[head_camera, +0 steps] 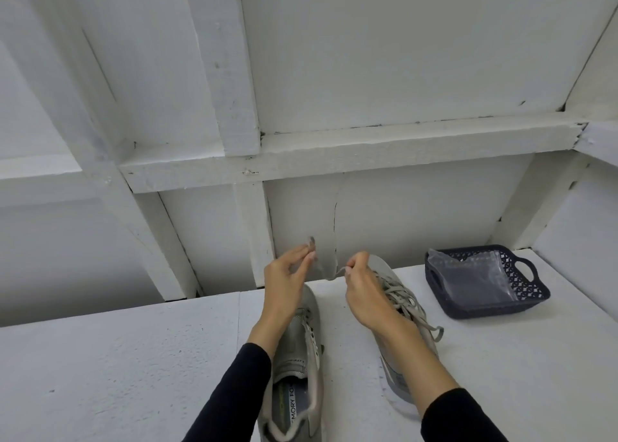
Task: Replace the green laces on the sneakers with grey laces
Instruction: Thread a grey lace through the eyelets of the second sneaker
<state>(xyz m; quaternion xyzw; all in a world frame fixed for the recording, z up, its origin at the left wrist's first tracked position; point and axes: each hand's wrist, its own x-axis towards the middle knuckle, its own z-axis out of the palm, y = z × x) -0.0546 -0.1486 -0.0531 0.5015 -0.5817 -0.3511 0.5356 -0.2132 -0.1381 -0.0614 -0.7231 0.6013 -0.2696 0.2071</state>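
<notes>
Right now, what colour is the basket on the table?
Dark navy blue basket, seen best in the head view.

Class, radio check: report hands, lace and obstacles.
Left hand and right hand pinch one grey lace. Left sneaker unlaced. Nothing blocking.

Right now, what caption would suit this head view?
Both hands, left and right, pinch a grey lace above two sneakers beside a dark basket.

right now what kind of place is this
Probably a plain workshop or storage corner rather than a living room: a rough white-painted table, a bare white wall with framing battens, and a dark plastic basket holding a clear bag.
</notes>
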